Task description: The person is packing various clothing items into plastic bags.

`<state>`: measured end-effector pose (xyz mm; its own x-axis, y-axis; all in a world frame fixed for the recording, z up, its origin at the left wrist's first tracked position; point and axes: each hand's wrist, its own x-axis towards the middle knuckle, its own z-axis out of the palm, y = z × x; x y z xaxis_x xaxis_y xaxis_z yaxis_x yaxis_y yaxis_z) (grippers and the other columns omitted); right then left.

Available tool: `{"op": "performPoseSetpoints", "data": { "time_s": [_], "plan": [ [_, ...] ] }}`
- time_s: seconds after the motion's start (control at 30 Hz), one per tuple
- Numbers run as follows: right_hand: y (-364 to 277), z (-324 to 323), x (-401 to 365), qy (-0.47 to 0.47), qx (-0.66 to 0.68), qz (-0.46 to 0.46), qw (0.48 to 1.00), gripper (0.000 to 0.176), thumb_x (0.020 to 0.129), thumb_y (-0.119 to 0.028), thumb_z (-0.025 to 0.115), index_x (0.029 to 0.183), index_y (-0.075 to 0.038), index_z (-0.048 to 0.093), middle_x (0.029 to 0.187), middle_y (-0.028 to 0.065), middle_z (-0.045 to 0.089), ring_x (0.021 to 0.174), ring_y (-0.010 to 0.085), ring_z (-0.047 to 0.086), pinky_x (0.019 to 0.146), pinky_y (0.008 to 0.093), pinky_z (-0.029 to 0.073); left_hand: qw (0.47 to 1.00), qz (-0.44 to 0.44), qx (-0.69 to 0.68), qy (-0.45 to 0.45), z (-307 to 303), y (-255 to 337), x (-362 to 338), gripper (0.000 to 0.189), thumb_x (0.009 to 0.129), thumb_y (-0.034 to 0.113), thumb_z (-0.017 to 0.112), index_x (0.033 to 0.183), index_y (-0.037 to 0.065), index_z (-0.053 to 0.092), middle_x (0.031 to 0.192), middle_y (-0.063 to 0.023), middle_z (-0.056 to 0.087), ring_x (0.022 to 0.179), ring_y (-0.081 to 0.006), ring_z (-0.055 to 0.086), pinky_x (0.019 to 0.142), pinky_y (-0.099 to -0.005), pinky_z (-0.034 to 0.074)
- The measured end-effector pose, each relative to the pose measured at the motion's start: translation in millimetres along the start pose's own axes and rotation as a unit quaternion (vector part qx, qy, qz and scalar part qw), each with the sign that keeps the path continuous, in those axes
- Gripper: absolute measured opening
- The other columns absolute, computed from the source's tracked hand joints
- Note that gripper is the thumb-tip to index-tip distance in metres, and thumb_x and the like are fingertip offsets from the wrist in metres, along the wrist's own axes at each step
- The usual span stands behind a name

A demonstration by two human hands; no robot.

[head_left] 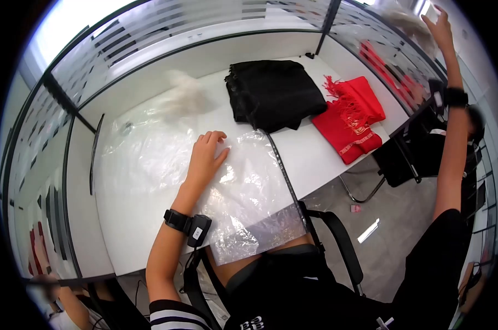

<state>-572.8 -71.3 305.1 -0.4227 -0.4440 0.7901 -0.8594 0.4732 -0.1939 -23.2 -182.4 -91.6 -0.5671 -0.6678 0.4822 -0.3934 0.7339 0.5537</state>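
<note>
- Left hand (207,157): fingers apart, resting on the bag (246,184).
- Right hand (441,32): raised, fingers apart.
- Bag lies across the table (304,159), overhanging its near edge.
- Black cloth (276,93) sits beside red cloth (345,124).

Black armrest (346,245), striped partition (199,25) (see-through), glossy grey floor (394,206)

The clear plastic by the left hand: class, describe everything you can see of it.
The clear plastic, possibly a bag, looks thin and glossy, creased and full of bright reflections. It lies loosely spread on the white desk, its straight lower edge hanging past the desk's front over the person's lap. The left hand is over it; whether it presses is unclear.
</note>
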Motion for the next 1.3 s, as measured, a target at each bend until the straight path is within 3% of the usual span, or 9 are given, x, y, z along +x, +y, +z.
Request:
{"op": "performPoseSetpoints", "data": {
  "time_s": [0.07, 0.13, 0.2, 0.37, 0.63, 0.87, 1.03, 1.23, 1.3],
  "plan": [
    [-34.9, 9.5, -44.4, -0.198, 0.127, -0.133, 0.963, 0.116, 0.076, -0.066, 0.066, 0.153, -0.005, 0.004, 0.156, 0.0298, 0.002, 0.142, 0.0469, 0.018, 0.103, 0.0734, 0.023, 1.000, -0.002, -0.006, 0.008, 0.7, 0.5, 0.3, 0.027, 0.081, 0.006, 0.067, 0.106, 0.004, 0.057, 0.094, -0.0099, 0.059, 0.088, -0.0265, 0.055, 0.081, -0.0366, 0.046],
    [-82.1, 50.5, -118.4, -0.100, 0.142, -0.158, 0.972, 0.046, 0.087, -0.022, 0.064, 0.126, 0.001, 0.054, 0.114, 0.0229, 0.063, 0.102, 0.0319, 0.063, 0.093, 0.0379, 0.048, 0.998, -0.044, -0.032, 0.006, 0.8, 0.4, 0.6, 0.026, 0.082, 0.007, 0.067, 0.105, 0.004, 0.057, 0.092, -0.0105, 0.058, 0.087, -0.0257, 0.055, 0.080, -0.0364, 0.046],
    [-115.3, 99.8, -166.4, -0.103, 0.240, -0.273, 0.926, 0.021, 0.086, -0.022, 0.059, 0.100, -0.008, 0.067, 0.094, 0.0146, 0.066, 0.081, 0.0252, 0.065, 0.077, 0.0348, 0.051, 0.999, -0.041, -0.023, 0.006, 1.3, -0.9, -1.2, 0.024, 0.083, 0.009, 0.067, 0.104, 0.004, 0.057, 0.091, -0.0110, 0.058, 0.085, -0.0254, 0.054, 0.079, -0.0362, 0.046],
    [-207.0, 172.6, -256.6, -0.300, 0.289, -0.334, 0.845, 0.028, 0.081, -0.013, 0.062, 0.108, -0.006, 0.062, 0.099, 0.0153, 0.065, 0.091, 0.0279, 0.063, 0.082, 0.0360, 0.050, 0.999, -0.033, -0.025, 0.007, 2.0, -2.1, 0.7, 0.019, 0.084, 0.008, 0.065, 0.101, 0.003, 0.058, 0.092, -0.0129, 0.059, 0.088, -0.0290, 0.055, 0.080, -0.0374, 0.046],
    [-327.8, 295.5, -274.3, -0.287, 0.264, -0.395, 0.832, 0.073, 0.080, -0.029, 0.069, 0.145, -0.028, 0.036, 0.104, 0.0229, 0.061, 0.102, 0.0391, 0.058, 0.087, 0.0463, 0.048, 0.999, -0.008, -0.034, 0.012, 3.8, -5.2, 1.6, 0.015, 0.081, 0.005, 0.064, 0.096, 0.002, 0.059, 0.089, -0.0121, 0.059, 0.087, -0.0317, 0.055, 0.080, -0.0397, 0.045],
    [-352.3, 341.0, -282.6, -0.419, 0.303, -0.346, 0.783, 0.064, 0.078, -0.026, 0.071, 0.137, -0.028, 0.046, 0.112, 0.0214, 0.063, 0.100, 0.0389, 0.061, 0.086, 0.0450, 0.048, 0.999, 0.001, -0.046, -0.011, 1.9, -10.8, 6.1, 0.016, 0.085, 0.009, 0.063, 0.098, 0.001, 0.059, 0.090, -0.0128, 0.059, 0.091, -0.0299, 0.056, 0.082, -0.0368, 0.045],
    [-335.1, 294.9, -282.8, -0.445, 0.574, -0.220, 0.651, 0.048, 0.086, -0.016, 0.069, 0.130, -0.013, 0.052, 0.111, 0.0033, 0.060, 0.103, 0.0155, 0.055, 0.092, 0.0302, 0.044, 0.999, -0.002, -0.038, -0.009, 2.6, -11.0, 5.5, 0.016, 0.085, 0.009, 0.063, 0.098, 0.001, 0.059, 0.091, -0.0121, 0.059, 0.090, -0.0298, 0.056, 0.082, -0.0371, 0.045],
    [-284.4, 179.8, -261.9, -0.533, 0.699, 0.004, 0.477, 0.041, 0.093, -0.033, 0.060, 0.128, -0.015, 0.047, 0.122, 0.0021, 0.054, 0.116, 0.0144, 0.052, 0.097, 0.0354, 0.044, 0.999, -0.009, -0.046, -0.011, 1.6, -9.7, 6.2, 0.015, 0.086, 0.010, 0.063, 0.098, 0.001, 0.059, 0.091, -0.0123, 0.059, 0.091, -0.0302, 0.056, 0.082, -0.0376, 0.045],
    [-263.9, 170.7, -257.7, -0.516, 0.697, -0.041, 0.496, 0.038, 0.093, -0.033, 0.060, 0.125, -0.016, 0.047, 0.121, 0.0012, 0.053, 0.114, 0.0139, 0.052, 0.096, 0.0352, 0.044, 0.999, -0.017, -0.046, -0.017, 1.1, -9.0, 5.6, 0.016, 0.086, 0.010, 0.063, 0.099, 0.001, 0.060, 0.092, -0.0127, 0.059, 0.092, -0.0300, 0.056, 0.082, -0.0370, 0.045]
  ]
}}
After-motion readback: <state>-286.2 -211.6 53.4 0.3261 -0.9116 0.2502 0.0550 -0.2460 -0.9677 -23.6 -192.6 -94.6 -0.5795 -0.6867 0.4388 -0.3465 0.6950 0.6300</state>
